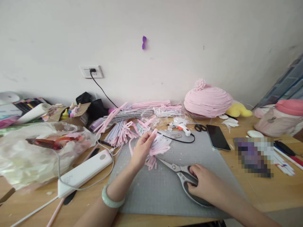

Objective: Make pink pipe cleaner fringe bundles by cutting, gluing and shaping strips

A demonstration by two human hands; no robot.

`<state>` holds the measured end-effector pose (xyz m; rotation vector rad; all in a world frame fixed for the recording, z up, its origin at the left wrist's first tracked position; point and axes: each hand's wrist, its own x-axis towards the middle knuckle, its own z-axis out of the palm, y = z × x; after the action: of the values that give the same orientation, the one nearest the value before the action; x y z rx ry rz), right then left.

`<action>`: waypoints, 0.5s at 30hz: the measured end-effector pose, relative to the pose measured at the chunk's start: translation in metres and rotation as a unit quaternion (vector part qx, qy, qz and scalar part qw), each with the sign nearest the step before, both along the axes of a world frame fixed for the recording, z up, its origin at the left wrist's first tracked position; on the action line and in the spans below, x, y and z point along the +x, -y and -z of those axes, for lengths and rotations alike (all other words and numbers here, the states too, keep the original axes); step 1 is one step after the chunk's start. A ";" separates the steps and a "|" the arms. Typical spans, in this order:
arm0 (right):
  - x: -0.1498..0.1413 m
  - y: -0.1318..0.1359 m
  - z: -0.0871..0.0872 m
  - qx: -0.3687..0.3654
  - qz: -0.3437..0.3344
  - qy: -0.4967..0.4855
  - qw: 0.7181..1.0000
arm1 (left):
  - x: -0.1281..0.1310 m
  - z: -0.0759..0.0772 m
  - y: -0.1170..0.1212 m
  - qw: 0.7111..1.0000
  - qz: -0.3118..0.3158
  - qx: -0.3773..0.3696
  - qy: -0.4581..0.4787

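Note:
My left hand (143, 146), with a pale green bangle (112, 198) on the wrist, pinches a pink pipe cleaner (155, 131) above the grey cutting mat (146, 192). Just beyond and below it lies a heap of cut pink and white pipe cleaner pieces (161, 149). My right hand (204, 183) grips the handles of large metal scissors (182, 173). The blades point left toward the cut pieces, and their tips come close to them. My fingers cover part of the handles.
A glue gun (183, 127), small black scissors (200, 127) and a phone (217, 137) lie at the mat's far side. Bundled pipe cleaners (120, 132) stand behind my left hand. A white power strip (85, 173) with cords and a plastic bag (44, 154) occupy the left.

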<state>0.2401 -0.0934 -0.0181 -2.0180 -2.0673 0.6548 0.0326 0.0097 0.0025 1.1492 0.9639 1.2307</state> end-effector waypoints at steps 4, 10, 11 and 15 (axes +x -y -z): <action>0.008 -0.012 0.006 -0.001 0.043 -0.084 0.996 | 0.002 -0.010 0.010 1.000 0.011 0.001 -0.005; 0.006 -0.028 0.006 -0.060 0.021 -0.411 0.909 | 0.005 -0.013 0.019 1.000 0.018 -0.001 0.019; 0.002 -0.031 0.007 -0.073 0.007 -0.449 0.891 | 0.006 -0.013 0.020 1.000 0.012 -0.003 0.025; -0.022 -0.040 0.006 -0.120 -0.040 -0.505 0.854 | 0.005 -0.018 0.022 0.999 -0.024 -0.001 0.045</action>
<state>0.2178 -0.0538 -0.0239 -1.1764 -1.4307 1.6103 0.0376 -0.0120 0.0201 1.0644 0.9287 1.3083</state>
